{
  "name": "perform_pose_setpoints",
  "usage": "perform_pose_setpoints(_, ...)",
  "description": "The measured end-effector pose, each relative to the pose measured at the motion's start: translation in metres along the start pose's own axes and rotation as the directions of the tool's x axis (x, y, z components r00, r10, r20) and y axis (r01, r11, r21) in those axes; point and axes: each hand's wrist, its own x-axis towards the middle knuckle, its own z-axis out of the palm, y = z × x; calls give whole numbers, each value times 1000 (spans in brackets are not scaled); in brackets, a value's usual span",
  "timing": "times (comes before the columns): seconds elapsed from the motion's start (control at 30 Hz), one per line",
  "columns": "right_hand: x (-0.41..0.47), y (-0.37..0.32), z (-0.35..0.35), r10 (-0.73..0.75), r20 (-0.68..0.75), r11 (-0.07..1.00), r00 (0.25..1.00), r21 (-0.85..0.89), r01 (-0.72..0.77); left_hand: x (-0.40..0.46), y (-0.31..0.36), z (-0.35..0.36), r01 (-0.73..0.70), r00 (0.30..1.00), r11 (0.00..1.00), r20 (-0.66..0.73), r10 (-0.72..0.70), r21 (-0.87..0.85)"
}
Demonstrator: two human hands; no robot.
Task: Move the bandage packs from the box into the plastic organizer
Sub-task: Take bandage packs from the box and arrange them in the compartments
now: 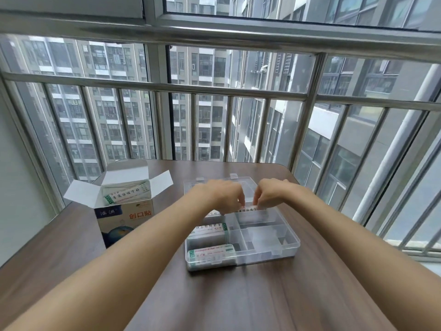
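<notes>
A white and blue cardboard box [124, 220] stands open at the table's left, with several bandage packs [124, 194] inside. To its right sits a clear plastic organizer [290, 244], its lid folded back. My left hand [220, 195] and my right hand [269, 194] hover over its far row, and together they pinch one white bandage pack [247, 208] by its ends. Two more packs lie in the left compartments: one in the middle [211, 229], one at the front [211, 254]. The right compartments hold nothing.
The dark wooden table [238, 299] stands against a metal railing [191, 88] and window, with a wall at the left. The table's far edge lies just behind the box and organizer.
</notes>
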Motion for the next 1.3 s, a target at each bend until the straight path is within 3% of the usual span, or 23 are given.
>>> perform_pose_setpoints(0.23,0,-2,-2,-12,-154,996,988,-90,-2,-4,-4,2,-70,997,997,-8,71,37)
perform_pose_setpoints(0.37,-3,-3,1,25,-247,996,969,-72,-44,-1,-4,6,-32,998,996,-55,27,-81)
perform_pose_setpoints(0.6,-4,-4,-8,150,-193,987,970,-24,-157,15,4,9,71,991,992,-107,-82,-100)
perform_pose_setpoints(0.67,-3,-5,-14,197,-121,977,973,-52,-205,16,4,8,86,990,988,-101,-100,-131)
perform_pose_setpoints(0.8,0,-14,-14,254,238,967,937,-90,-239,19,1,3,104,993,982,-42,-111,-156)
perform_pose_setpoints(1.03,-2,-6,-20,252,426,964,869,-31,-265,26,-3,2,91,996,980,7,-91,-174)
perform_pose_setpoints(1.13,-2,1,-16,250,338,965,907,-6,-264,26,-5,3,84,996,978,4,-85,-189)
perform_pose_setpoints(1.3,-1,4,-7,213,-26,976,977,41,-212,27,-3,0,98,995,973,27,-94,-211)
